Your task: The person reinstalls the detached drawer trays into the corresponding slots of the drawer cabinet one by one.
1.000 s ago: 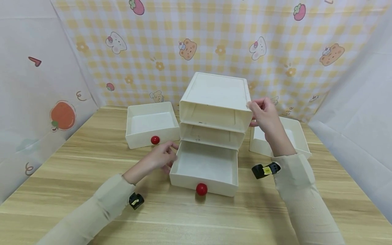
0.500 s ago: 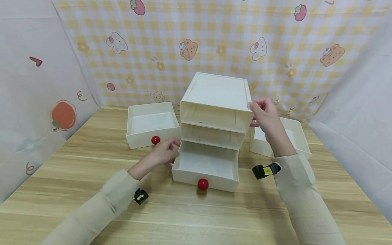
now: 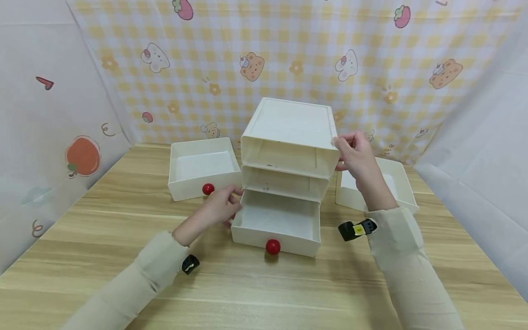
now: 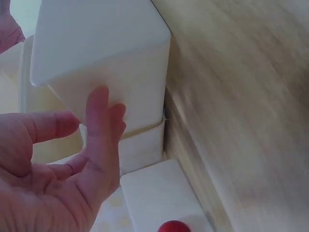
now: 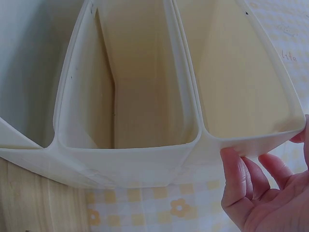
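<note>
A white plastic drawer cabinet point(image 3: 294, 123) stands mid-table with two hollow upper bays. From the lowest bay a drawer point(image 3: 276, 220) with a round red knob point(image 3: 272, 247) is pulled partway out. My left hand point(image 3: 220, 206) is at this drawer's left side; in the left wrist view its fingers point(image 4: 99, 116) lie on the outer side wall and the thumb is at the rim. At the cabinet's upper right front corner, my right hand point(image 3: 356, 153) grips with the thumb over the top edge and the other fingers against the side point(image 5: 236, 174).
A loose drawer point(image 3: 204, 178) with a red knob sits left of the cabinet. Another white drawer point(image 3: 402, 185) lies to the right, partly behind the right forearm. A patterned yellow-checked cloth point(image 3: 297, 55) hangs behind the wooden table point(image 3: 264, 302).
The bottom drawer has slid a little way into the cabinet, and my left hand has moved inward with it. My right hand has kept its place on the corner.
</note>
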Action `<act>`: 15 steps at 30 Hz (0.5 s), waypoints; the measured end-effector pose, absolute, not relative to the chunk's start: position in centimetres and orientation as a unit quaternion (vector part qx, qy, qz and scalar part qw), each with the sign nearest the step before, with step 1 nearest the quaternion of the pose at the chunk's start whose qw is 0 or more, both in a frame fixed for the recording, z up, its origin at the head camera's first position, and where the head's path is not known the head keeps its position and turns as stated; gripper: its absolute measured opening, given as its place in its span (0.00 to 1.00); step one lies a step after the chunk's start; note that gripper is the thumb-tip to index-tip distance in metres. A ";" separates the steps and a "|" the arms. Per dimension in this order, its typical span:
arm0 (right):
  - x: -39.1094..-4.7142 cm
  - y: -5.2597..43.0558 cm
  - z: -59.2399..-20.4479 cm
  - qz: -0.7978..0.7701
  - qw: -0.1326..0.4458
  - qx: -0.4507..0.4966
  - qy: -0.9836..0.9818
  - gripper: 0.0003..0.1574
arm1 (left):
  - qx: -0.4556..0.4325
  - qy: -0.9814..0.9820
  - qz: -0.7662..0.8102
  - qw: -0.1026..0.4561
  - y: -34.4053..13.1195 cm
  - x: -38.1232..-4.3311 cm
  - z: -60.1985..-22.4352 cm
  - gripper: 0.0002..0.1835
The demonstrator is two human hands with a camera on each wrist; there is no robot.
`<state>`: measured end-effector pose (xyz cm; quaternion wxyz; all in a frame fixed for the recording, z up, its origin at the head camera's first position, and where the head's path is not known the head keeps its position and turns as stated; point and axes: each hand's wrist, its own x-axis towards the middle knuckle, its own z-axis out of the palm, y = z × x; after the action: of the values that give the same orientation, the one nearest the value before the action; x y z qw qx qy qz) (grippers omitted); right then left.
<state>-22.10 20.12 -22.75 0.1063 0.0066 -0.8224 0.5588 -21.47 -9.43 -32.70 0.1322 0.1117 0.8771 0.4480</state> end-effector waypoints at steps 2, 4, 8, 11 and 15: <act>-22.1 20.1 -22.8 0.558 0.106 0.007 -0.823 0.09 | 0.127 0.893 0.419 0.104 -9.4 -21.1 -32.5 0.21; -22.1 20.1 -22.8 0.558 0.107 0.007 -0.823 0.09 | 0.141 0.909 0.387 0.071 -9.4 -20.5 -32.2 0.20; -22.1 20.1 -22.8 0.555 0.107 0.005 -0.825 0.10 | 0.183 0.936 0.302 -0.014 -9.2 -19.0 -31.5 0.17; -22.1 20.1 -22.8 0.555 0.105 0.005 -0.825 0.10 | 0.211 0.944 0.246 -0.065 -8.8 -17.6 -31.1 0.16; -22.1 20.1 -22.8 0.558 0.104 0.004 -0.823 0.09 | 0.257 0.941 0.193 -0.105 -8.2 -15.9 -31.0 0.14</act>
<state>-22.14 20.09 -22.80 0.1042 0.0039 -0.8230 0.5583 -15.91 -8.19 -31.03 -0.1053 0.2574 0.9409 0.1935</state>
